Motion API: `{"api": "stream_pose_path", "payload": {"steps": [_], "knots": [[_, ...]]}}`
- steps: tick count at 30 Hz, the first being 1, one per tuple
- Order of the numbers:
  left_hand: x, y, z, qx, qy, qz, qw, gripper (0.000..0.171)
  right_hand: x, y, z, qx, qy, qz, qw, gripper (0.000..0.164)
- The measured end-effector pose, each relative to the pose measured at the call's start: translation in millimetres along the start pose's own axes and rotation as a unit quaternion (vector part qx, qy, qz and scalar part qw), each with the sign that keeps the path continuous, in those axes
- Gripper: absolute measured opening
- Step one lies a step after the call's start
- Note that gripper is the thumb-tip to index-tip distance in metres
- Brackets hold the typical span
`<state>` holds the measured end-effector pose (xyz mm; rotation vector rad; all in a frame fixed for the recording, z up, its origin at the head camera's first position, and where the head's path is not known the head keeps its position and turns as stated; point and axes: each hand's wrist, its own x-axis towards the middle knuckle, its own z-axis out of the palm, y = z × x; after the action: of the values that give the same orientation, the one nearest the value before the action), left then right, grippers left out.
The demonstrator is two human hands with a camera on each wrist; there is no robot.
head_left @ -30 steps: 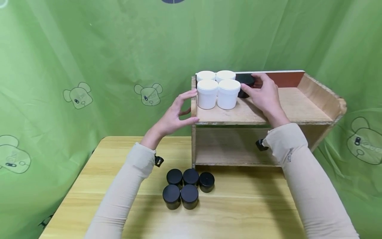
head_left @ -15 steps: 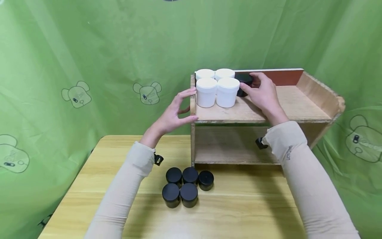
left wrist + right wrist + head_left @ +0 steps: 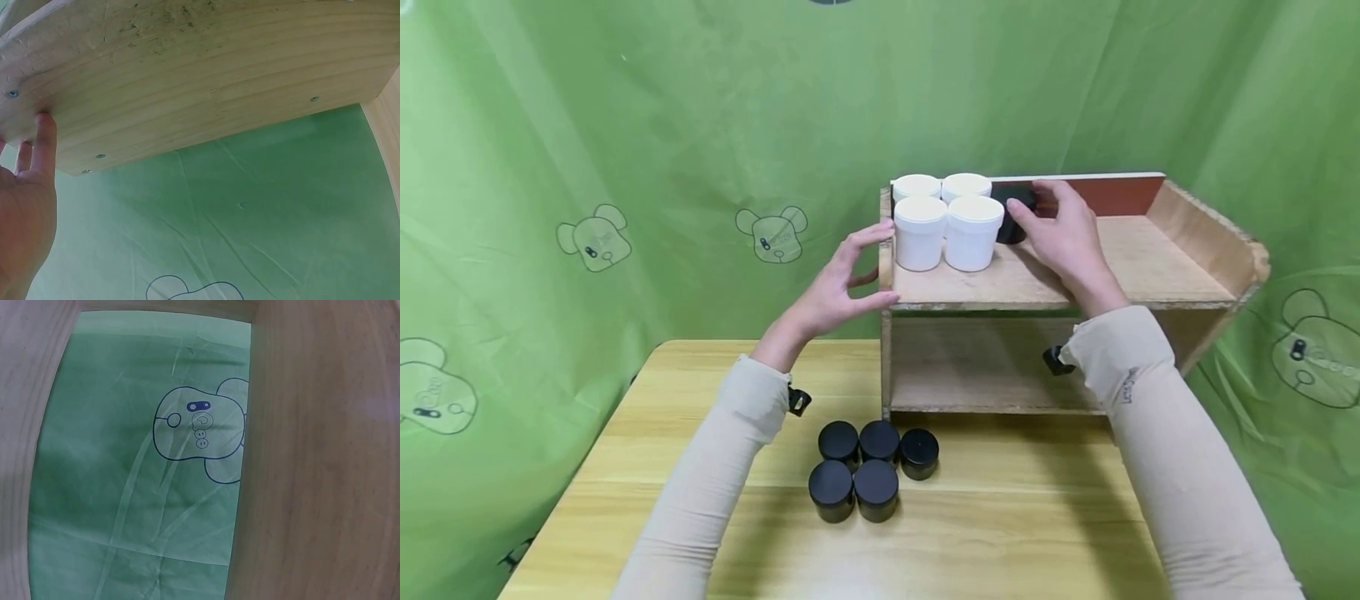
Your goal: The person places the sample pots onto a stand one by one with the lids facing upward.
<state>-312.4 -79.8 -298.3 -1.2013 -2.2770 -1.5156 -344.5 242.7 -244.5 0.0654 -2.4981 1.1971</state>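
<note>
Your right hand (image 3: 1067,240) has shifted its thumb up the black jar (image 3: 1011,233) atop the shelf (image 3: 958,289); grip cannot be told. Your left hand (image 3: 841,285), spread, touches the shelf's side. Apparent step: placing; next, confirm seating, withdraw.

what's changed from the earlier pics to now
The right hand has shifted its thumb slightly up on the black jar. The left hand still touches the shelf; the four white jars and five dark jars on the table stay put.
</note>
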Motion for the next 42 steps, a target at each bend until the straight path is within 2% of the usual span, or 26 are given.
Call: {"api": "stream_pose_path", "payload": {"steps": [2,8,11,17,24,31,38,42], "knots": [[1.2,-3.6,0.5,0.001,0.0,0.001,1.0,0.083,-1,-1,-2,-0.006,0.003,-0.003,1.0,0.07],[5.9,-28.6,-0.1,0.013,0.004,0.012,0.9998,0.087,-4,-10,-7,-0.011,0.016,-0.011,1.0,0.07],[5.2,-31.0,-1.6,0.017,0.008,0.018,0.9997,0.088,-9,-16,-10,-0.014,0.033,-0.024,0.999,0.069],[6.3,-28.9,-1.8,0.018,0.006,0.027,0.9995,0.085,-27,-28,-14,-0.012,0.075,-0.088,0.993,0.06],[7.8,-29.0,1.7,0.009,0.006,0.024,0.9997,0.086,-57,-28,-9,0.045,0.08,-0.175,0.98,0.052],[9.0,-28.5,3.1,0.003,0.003,0.026,0.9996,0.089,-95,-28,-1,0.082,0.052,-0.235,0.967,0.051],[4.4,-26.3,-1.8,0.015,0.007,0.018,0.9997,0.086,-131,-14,25,0.062,0.012,-0.307,0.95,0.053],[3.8,-28.5,-3.3,0.012,0.004,0.024,0.9996,0.089,-146,-4,42,0.058,-0.023,-0.321,0.945,0.055]]}}
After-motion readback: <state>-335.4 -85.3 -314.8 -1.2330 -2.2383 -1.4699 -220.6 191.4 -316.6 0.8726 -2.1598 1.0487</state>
